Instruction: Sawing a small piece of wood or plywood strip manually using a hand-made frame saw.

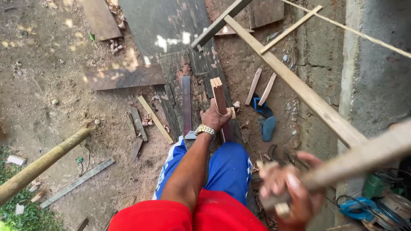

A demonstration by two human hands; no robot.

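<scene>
Left hand (215, 116) clamped on upright reddish wood block (219, 97); right hand (286, 191) fisted round blurry wooden handle (359, 159). Block prob. stiff, light; hold low.

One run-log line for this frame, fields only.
left hand: grips upright wood piece on dark board | right hand: blurred, holds wooden handle | steel square: beside left hand

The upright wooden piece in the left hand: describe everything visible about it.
The wooden piece is a short, narrow block of reddish-brown timber, seemingly several thin slats stacked together, with a paler cut top end. It stands nearly upright, tilted slightly, on a dark weathered plank lying on the dirt. The left hand grips its lower part; a metal square lies just beside it. Its base is hidden by the hand.
</scene>
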